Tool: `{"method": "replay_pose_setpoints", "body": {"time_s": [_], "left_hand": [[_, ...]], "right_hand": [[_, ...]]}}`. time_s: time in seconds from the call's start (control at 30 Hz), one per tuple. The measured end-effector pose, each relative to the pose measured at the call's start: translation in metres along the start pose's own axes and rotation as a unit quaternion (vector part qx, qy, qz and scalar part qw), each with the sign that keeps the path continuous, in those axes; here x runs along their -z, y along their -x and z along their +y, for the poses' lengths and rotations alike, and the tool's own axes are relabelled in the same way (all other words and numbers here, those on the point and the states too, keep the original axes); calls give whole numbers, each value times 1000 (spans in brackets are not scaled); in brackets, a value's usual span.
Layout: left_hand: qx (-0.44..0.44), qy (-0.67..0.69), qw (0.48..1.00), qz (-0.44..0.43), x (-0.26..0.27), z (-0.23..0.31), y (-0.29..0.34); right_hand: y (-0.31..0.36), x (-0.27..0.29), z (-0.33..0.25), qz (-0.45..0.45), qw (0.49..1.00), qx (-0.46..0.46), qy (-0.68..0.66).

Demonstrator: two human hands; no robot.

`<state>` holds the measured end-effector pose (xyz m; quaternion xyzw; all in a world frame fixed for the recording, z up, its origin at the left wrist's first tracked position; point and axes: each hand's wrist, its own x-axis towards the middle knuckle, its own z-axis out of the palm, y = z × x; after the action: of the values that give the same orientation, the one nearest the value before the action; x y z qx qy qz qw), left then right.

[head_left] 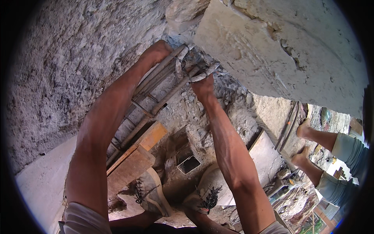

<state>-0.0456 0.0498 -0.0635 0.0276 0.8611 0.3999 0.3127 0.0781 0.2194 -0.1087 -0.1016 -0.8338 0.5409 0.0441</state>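
A cage of rusty steel rebar (161,101) with cross ties slopes up beside the rough rock wall. My left hand (160,50) is at its upper end, between the bars and the wall. The fingers there are out of sight. My right hand (203,86) is bent inward at the same end, under a grey, dust-coated bent strip (204,74). Its fingers look curled, but the strip and the bars cover what they hold. Another grey bent piece (180,62) crosses the bars between my hands.
A concrete slab (280,50) overhangs at upper right, near my right hand. Wooden boards (152,136) lie along the cage. A rectangular metal tube (189,164) stands open-ended between my shoes (150,191). Another person's bare feet (303,158) are at right, near thin rods (288,124). Rubble covers the ground.
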Motion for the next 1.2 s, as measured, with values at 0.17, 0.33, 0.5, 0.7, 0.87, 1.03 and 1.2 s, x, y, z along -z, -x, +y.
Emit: {"method": "replay_pose_setpoints", "body": {"time_s": [0.17, 0.33, 0.5, 0.7, 0.87, 1.03, 1.2], "left_hand": [[-24, -20, 998, 58, 2, 12, 17], [-150, -220, 963, 30, 1, 15, 10], [-229, -286, 930, 38, 2, 2, -6], [-218, -327, 920, 0, -3, 6, 5], [-242, -312, 919, 9, -4, -9, -9], [-245, -356, 901, 35, -6, 1, -4], [-190, -366, 911, 13, -2, 7, -4]], "right_hand": [[2, -6, -9, 49, 992, -44, -104], [9, 5, -14, 37, 970, -43, 235], [22, 21, -48, 31, 985, -75, 153], [10, 13, -27, 74, 963, 33, 256], [15, 3, -27, 111, 961, -8, 254], [23, 8, -20, 157, 965, -16, 210], [17, 8, -27, 151, 954, 69, 251]]}}
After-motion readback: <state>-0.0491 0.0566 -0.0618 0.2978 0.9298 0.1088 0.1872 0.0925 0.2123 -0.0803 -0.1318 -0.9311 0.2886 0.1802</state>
